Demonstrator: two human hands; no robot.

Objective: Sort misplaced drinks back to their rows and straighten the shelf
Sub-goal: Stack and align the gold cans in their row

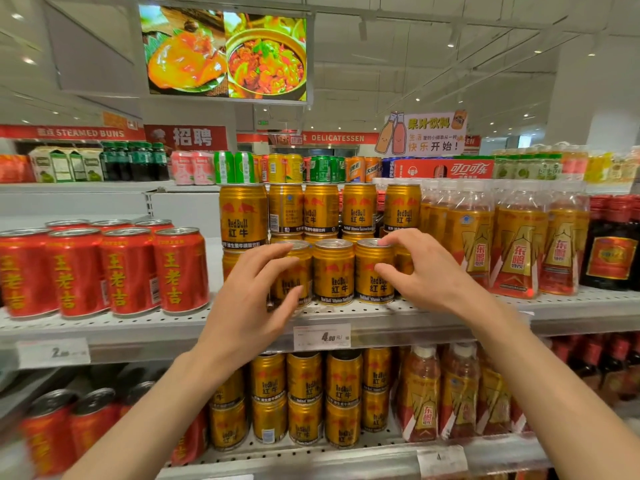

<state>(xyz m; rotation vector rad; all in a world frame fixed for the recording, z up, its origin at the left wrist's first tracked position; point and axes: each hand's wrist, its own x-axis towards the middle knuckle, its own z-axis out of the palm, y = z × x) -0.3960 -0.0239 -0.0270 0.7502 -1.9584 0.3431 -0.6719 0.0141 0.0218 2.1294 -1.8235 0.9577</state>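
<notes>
Three gold Red Bull cans stand in the front row of the middle shelf (138, 327), with more gold cans stacked in two layers behind them. My left hand (252, 299) wraps around the leftmost front can (292, 271), thumb low on its front and fingers at its top rim. My right hand (426, 271) pinches the rightmost front can (372, 282), a fingertip on its lid and the thumb on its side. The middle can (333, 271) stands untouched between them.
Red herbal-tea cans (128, 271) fill the shelf to the left; a gap separates them from the gold cans. Gold-labelled plastic bottles (519, 244) and dark bottles (613, 244) stand to the right. A price tag (322, 337) hangs on the shelf edge. More gold cans (304, 393) sit below.
</notes>
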